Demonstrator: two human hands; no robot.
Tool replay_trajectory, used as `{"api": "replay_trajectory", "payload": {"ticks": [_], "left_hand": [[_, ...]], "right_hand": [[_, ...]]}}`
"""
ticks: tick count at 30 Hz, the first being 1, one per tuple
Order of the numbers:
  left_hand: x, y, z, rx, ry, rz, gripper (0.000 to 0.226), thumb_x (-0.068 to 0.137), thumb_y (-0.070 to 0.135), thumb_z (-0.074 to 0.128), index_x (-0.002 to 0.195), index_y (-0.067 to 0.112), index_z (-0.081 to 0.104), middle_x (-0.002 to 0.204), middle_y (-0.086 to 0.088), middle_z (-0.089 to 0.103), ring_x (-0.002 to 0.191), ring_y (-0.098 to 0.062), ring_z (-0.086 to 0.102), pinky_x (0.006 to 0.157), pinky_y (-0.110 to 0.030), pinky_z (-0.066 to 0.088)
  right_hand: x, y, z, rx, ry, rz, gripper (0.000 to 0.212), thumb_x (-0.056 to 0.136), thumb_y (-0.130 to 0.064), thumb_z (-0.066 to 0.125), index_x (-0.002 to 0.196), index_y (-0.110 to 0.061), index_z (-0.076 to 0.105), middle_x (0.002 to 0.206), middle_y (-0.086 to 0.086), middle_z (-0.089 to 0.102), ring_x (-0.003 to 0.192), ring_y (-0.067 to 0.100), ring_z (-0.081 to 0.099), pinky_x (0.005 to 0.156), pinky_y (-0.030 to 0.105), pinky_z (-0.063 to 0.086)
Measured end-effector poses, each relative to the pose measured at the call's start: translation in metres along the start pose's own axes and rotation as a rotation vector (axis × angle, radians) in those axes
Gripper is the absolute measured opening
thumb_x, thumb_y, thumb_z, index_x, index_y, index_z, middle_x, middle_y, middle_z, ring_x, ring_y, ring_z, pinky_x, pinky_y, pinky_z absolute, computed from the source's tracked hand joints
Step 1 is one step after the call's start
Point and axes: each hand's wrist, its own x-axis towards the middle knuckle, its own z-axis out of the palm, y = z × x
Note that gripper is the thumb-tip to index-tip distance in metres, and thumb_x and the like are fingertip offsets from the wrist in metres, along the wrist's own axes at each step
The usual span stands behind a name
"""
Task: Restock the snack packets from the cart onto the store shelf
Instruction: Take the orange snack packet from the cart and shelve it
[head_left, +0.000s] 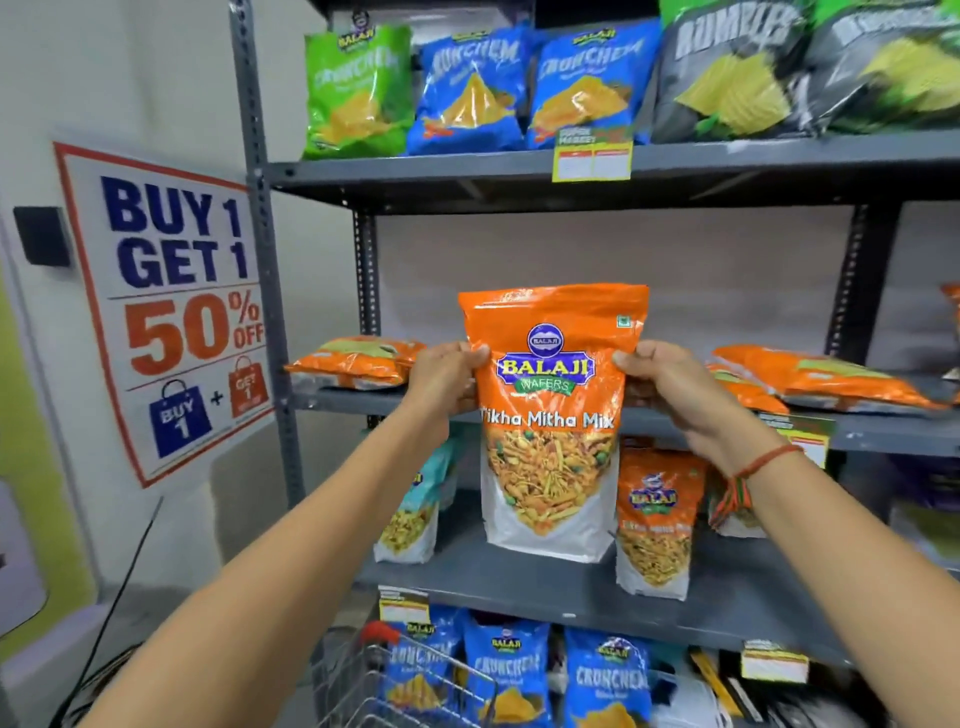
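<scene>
Left hand (449, 371) at 9 o'clock, right hand (657, 382) at 3, fingers clamped on orange packet (550, 415); keep upright, seat on middle shelf (649, 421) gap between flat packets (358, 361).

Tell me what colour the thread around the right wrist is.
The thin thread band on the right wrist is red-orange, best seen in the head view.

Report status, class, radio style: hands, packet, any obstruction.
Left hand and right hand grip orange packet upright. Held before middle shelf. Gap there clear between flat packets.
</scene>
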Motion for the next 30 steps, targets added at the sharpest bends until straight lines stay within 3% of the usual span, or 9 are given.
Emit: {"api": "replay_trajectory", "payload": {"ticks": [6,9,12,15,17,19,24,27,30], "left_hand": [[-0.004,-0.059,0.046,0.001,-0.067,-0.01,0.021,0.087,0.026,0.061,0.069,0.019,0.053,0.075,-0.001,0.071,0.062,-0.011,0.068,0.046,-0.018,0.051],[-0.003,-0.102,0.082,0.005,-0.109,-0.099,0.026,0.085,0.024,0.065,0.062,0.018,0.054,0.06,0.003,0.071,0.053,-0.008,0.068,0.048,-0.019,0.051],[0.0,-0.153,0.128,0.04,-0.148,-0.174,0.026,0.083,0.025,0.067,0.06,0.018,0.057,0.068,-0.001,0.075,0.065,-0.015,0.073,0.057,-0.026,0.056],[0.004,-0.201,0.182,0.061,-0.157,-0.264,0.023,0.082,0.023,0.067,0.062,0.016,0.057,0.077,-0.009,0.075,0.073,-0.022,0.07,0.067,-0.031,0.055],[0.011,-0.229,0.219,0.071,-0.15,-0.312,0.023,0.08,0.021,0.069,0.061,0.016,0.058,0.077,-0.013,0.075,0.066,-0.019,0.069,0.067,-0.031,0.054],[0.018,-0.254,0.255,0.073,-0.137,-0.35,0.021,0.078,0.019,0.072,0.062,0.014,0.06,0.071,-0.005,0.074,0.061,-0.014,0.069,0.061,-0.028,0.054],[0.044,-0.298,0.339,0.04,-0.114,-0.375,0.027,0.075,0.018,0.075,0.054,0.017,0.06,0.054,0.003,0.066,0.06,-0.019,0.059,0.051,-0.024,0.045],[0.065,-0.317,0.378,0.053,-0.077,-0.366,0.029,0.072,0.023,0.078,0.046,0.02,0.066,0.059,0.001,0.069,0.067,-0.023,0.064,0.059,-0.028,0.046],[0.084,-0.333,0.407,0.08,-0.05,-0.354,0.02,0.065,0.035,0.079,0.052,0.025,0.069,0.075,-0.008,0.075,0.077,-0.029,0.07,0.072,-0.039,0.054]], "right_hand": [[-0.027,0.044,-0.051,-0.041,0.008,0.103,0.014,0.09,-0.018,0.057,0.078,-0.015,0.063,0.087,0.008,0.074,0.079,0.02,0.069,0.074,0.031,0.055],[-0.036,0.083,-0.092,-0.071,-0.015,0.174,0.014,0.087,-0.019,0.061,0.091,-0.007,0.067,0.091,0.012,0.073,0.079,0.021,0.067,0.065,0.026,0.053],[-0.045,0.125,-0.138,-0.158,-0.01,0.248,0.015,0.086,-0.021,0.063,0.076,-0.01,0.065,0.074,0.002,0.07,0.069,0.016,0.059,0.058,0.017,0.047],[-0.05,0.174,-0.187,-0.207,0.011,0.325,0.018,0.085,-0.026,0.064,0.069,-0.019,0.065,0.064,-0.008,0.066,0.06,0.01,0.052,0.057,0.019,0.043],[-0.048,0.208,-0.221,-0.236,0.041,0.376,0.017,0.085,-0.027,0.064,0.078,-0.013,0.067,0.069,-0.005,0.068,0.064,0.012,0.054,0.06,0.021,0.044],[-0.044,0.235,-0.253,-0.275,0.087,0.424,0.023,0.086,-0.029,0.064,0.087,-0.007,0.068,0.078,0.0,0.073,0.07,0.013,0.06,0.062,0.021,0.046],[-0.025,0.289,-0.32,-0.336,0.221,0.457,0.017,0.089,-0.025,0.06,0.078,-0.015,0.07,0.073,-0.001,0.075,0.07,0.015,0.065,0.063,0.026,0.048],[-0.007,0.319,-0.353,-0.342,0.298,0.438,0.019,0.088,-0.026,0.058,0.078,-0.013,0.068,0.08,0.009,0.076,0.075,0.026,0.069,0.063,0.031,0.048],[0.008,0.345,-0.373,-0.319,0.338,0.436,0.017,0.088,-0.026,0.059,0.078,-0.015,0.068,0.082,0.005,0.076,0.079,0.025,0.069,0.062,0.03,0.047]]}}
